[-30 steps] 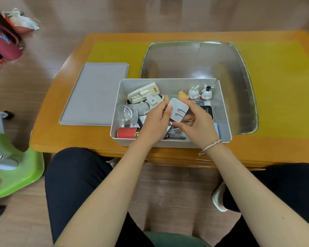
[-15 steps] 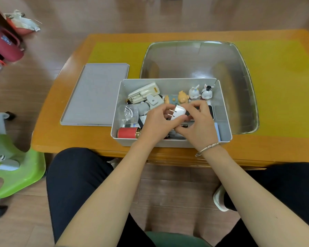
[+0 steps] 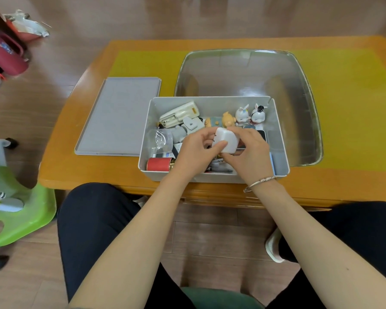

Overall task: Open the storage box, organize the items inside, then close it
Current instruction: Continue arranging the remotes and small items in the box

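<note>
Clearly the sorting step is under way: the grey storage box (image 3: 212,139) sits open at the near edge of the surface (image 3: 76,166), its flat grey lid (image 3: 118,117) laid just beside it on the left. Both hands work above the middle of the box. The left hand (image 3: 195,152) and the right hand (image 3: 251,152) hold a white plug adapter (image 3: 225,141) between them, fingers (image 3: 218,144) curled and pinching its sides; its prongs seem to point left, though they are partly hidden. Around them the contents lie jumbled: a cream device (image 3: 179,113) at the far left, small rabbit figurines (image 3: 251,114) standing along the far wall, a red cylinder (image 3: 158,164) lying at the near left corner, a clear plastic cup (image 3: 159,139).

Next, I judge, the adapter needs a free spot in the box, set down snugly without toppling the figurines. Closing comes later; the lid must be fetched from the left.
</note>
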